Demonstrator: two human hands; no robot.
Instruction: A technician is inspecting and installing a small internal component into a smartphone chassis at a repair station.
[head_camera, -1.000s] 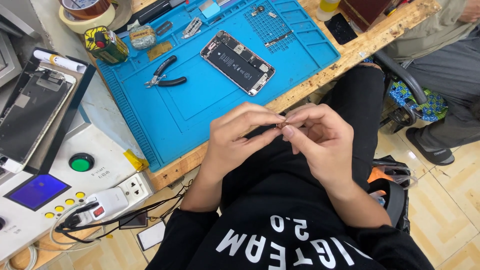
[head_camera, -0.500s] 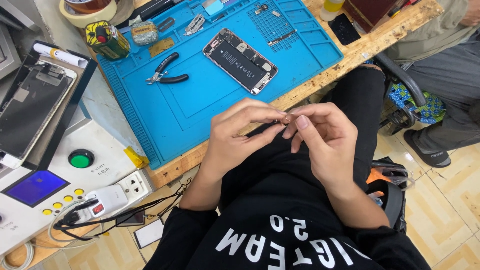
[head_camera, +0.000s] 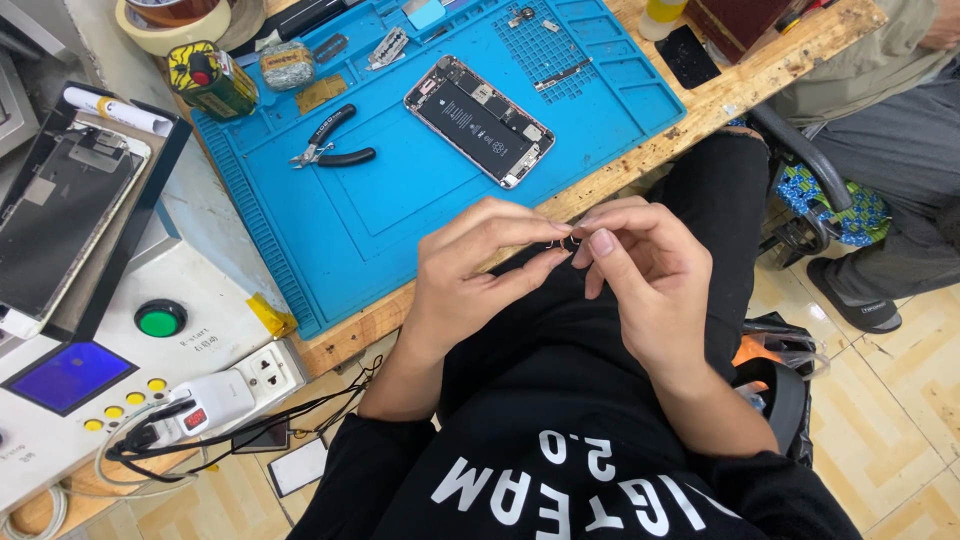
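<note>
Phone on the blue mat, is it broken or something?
The opened smartphone lies askew on the blue silicone work mat with its insides bare. Its screen is off. Both hands pinch a tiny dark part over the lap instead.

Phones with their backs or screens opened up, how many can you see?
2: an opened phone on the blue mat, and a dark phone screen assembly on the machine at far left.

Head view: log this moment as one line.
left hand: pinching small dark part | right hand: pinching same part | position: over lap | opened phone: on blue mat, untouched
</note>
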